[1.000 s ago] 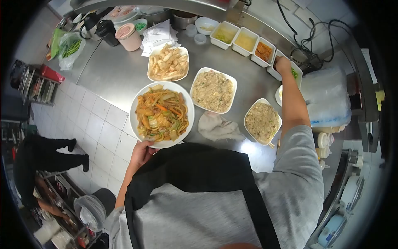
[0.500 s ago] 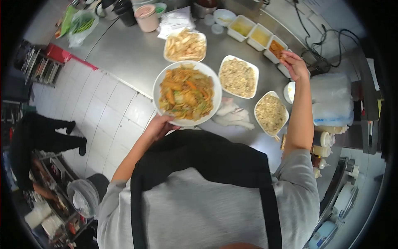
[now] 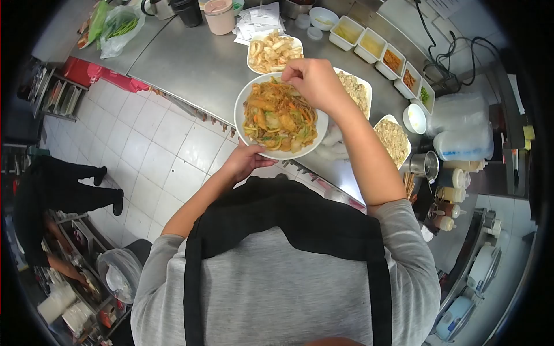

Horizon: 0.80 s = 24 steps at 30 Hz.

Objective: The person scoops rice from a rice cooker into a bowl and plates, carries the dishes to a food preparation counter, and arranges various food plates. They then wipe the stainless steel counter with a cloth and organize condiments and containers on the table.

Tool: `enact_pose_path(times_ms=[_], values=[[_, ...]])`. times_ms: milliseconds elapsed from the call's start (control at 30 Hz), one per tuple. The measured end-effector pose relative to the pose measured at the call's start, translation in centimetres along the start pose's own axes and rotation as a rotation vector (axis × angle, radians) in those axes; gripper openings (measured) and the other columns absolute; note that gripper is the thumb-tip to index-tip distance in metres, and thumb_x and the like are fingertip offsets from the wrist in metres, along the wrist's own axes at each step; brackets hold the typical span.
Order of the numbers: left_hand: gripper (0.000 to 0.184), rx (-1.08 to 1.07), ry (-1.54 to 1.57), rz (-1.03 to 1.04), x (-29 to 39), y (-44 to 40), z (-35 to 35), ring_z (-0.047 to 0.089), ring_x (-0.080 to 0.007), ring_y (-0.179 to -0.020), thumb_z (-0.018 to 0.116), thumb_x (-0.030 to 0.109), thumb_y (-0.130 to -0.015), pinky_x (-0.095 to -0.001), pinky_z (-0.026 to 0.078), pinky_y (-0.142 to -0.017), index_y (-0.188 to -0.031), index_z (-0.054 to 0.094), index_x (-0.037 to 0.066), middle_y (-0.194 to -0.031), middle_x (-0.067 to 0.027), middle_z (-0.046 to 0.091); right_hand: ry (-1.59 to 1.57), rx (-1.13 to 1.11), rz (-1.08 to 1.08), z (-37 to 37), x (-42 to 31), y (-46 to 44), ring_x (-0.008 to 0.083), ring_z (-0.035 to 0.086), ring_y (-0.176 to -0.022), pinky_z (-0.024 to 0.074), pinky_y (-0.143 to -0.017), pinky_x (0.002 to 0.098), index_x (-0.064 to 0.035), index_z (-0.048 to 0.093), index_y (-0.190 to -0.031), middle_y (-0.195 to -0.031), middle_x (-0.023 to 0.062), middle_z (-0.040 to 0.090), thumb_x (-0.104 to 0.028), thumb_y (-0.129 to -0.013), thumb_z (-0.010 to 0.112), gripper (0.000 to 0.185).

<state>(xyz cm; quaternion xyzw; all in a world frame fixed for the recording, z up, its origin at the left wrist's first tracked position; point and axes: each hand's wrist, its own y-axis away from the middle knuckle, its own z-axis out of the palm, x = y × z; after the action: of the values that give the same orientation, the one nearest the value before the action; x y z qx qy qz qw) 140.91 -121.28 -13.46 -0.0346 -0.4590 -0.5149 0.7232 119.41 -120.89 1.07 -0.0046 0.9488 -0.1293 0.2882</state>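
Note:
My left hand grips the lower rim of a round white plate heaped with noodles and vegetables. Over the plate's upper right part is my right hand, its fingers pinched together just above the food; whatever they hold is too small to make out. Beyond the plate sits a square bowl of pale fried pieces. My right hand and forearm partly cover a bowl of fried rice, and a second rice bowl stands to the right of the forearm.
Small tubs line the counter's back right, among them an orange topping tub and a green one. Sauce bottles and a metal pot are at the right. A person in black is at the far left.
My right hand has come from the topping tubs at the back right to above the plate. The counter things shift in view, and the plate sits further right in the picture.

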Motion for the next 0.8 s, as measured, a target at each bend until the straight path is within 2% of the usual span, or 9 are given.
enact_pose_path(times_ms=[67,133,200,333,433,467,533,633,800], values=[[0.063,-0.009,-0.007,0.025,0.1,0.0,0.3,0.058,-0.0332,-0.101,0.051,0.007,-0.083,-0.0389,0.055,-0.079,-0.135,0.016,0.002,-0.125,-0.0201,0.046,0.037,0.09,-0.059,0.1,-0.7,-0.1,0.0222,0.064,-0.08,0.0503,-0.067,0.0325,-0.0053,0.065,-0.087,-0.087,0.0112,0.065,0.001,-0.066,0.065,0.022],[0.061,-0.018,0.049,0.02,-0.5,-0.5,0.6,0.059,-0.0339,-0.099,0.05,0.006,-0.083,-0.0399,0.055,-0.078,-0.134,0.018,0.003,-0.125,-0.0207,0.045,0.052,-0.179,-0.018,0.7,-0.8,0.8,0.0265,0.059,-0.1,0.0473,-0.082,0.0348,-0.0071,0.064,-0.09,-0.108,0.0143,0.059,-0.002,-0.06,0.069,0.03],[0.058,-0.037,0.059,0.009,-0.6,-0.7,0.3,0.059,-0.0337,-0.099,0.05,0.005,-0.083,-0.0401,0.055,-0.077,-0.133,0.021,0.003,-0.126,-0.0208,0.045,-0.101,-0.392,-0.101,0.7,0.6,2.1,0.0361,0.042,-0.121,0.0326,-0.102,0.0354,-0.0157,0.059,-0.11,-0.139,0.0192,0.034,-0.011,-0.064,0.073,0.049],[0.057,-0.024,0.002,-0.028,-0.7,-0.9,0.0,0.06,-0.0319,-0.098,0.053,0.007,-0.082,-0.0393,0.056,-0.077,-0.132,0.025,0.003,-0.124,-0.0197,0.048,0.002,-0.026,-0.09,-7.5,8.0,3.3,0.0324,0.046,-0.119,0.0359,-0.1,0.0383,-0.0147,0.056,-0.117,-0.136,0.0177,0.039,-0.021,-0.074,0.07,0.045],[0.057,0.078,0.015,0.023,-1.0,-0.4,1.0,0.061,-0.0311,-0.095,0.054,0.008,-0.081,-0.0399,0.057,-0.076,-0.131,0.027,0.002,-0.122,-0.019,0.049,0.22,0.245,0.473,-17.5,17.8,4.3,0.0316,0.063,-0.086,0.0501,-0.077,0.0367,-0.0067,0.068,-0.095,-0.091,0.0168,0.066,-0.009,-0.075,0.058,0.022],[0.057,0.102,0.046,0.047,-1.4,-0.5,1.0,0.061,-0.031,-0.095,0.055,0.008,-0.081,-0.0404,0.057,-0.076,-0.131,0.028,0.002,-0.121,-0.019,0.05,0.784,0.04,0.579,-21.0,20.2,4.8,0.0338,0.062,-0.09,0.0503,-0.077,0.037,-0.0025,0.067,-0.088,-0.096,0.0195,0.064,-0.008,-0.075,0.053,0.019],[0.058,0.135,0.076,0.083,-1.7,-0.7,1.2,0.062,-0.0308,-0.095,0.055,0.008,-0.08,-0.0413,0.057,-0.075,-0.13,0.029,0.001,-0.121,-0.0189,0.051,0.706,0.236,0.727,-23.9,32.0,7.7,0.0337,0.061,-0.092,0.0495,-0.079,0.0388,-0.0009,0.067,-0.084,-0.097,0.0202,0.063,-0.011,-0.075,0.056,0.018],[0.058,0.171,0.078,0.108,-1.8,-1.0,1.6,0.061,-0.031,-0.097,0.055,0.007,-0.078,-0.0427,0.057,-0.075,-0.13,0.03,0.0,-0.12,-0.019,0.052,0.876,-0.122,0.821,-24.4,40.8,11.0,0.032,0.062,-0.094,0.0491,-0.081,0.0384,-0.0019,0.068,-0.09,-0.099,0.0196,0.064,-0.021,-0.073,0.062,0.026],[0.058,0.25,0.097,0.148,-2.4,-0.8,2.2,0.061,-0.0324,-0.099,0.055,0.006,-0.076,-0.0433,0.056,-0.079,-0.129,0.033,-0.004,-0.12,-0.0206,0.052,0.668,-0.118,0.92,-21.4,43.5,11.4,0.0322,0.059,-0.1,0.0476,-0.085,0.0377,-0.0018,0.067,-0.097,-0.105,0.0192,0.062,-0.019,-0.076,0.059,0.029]])
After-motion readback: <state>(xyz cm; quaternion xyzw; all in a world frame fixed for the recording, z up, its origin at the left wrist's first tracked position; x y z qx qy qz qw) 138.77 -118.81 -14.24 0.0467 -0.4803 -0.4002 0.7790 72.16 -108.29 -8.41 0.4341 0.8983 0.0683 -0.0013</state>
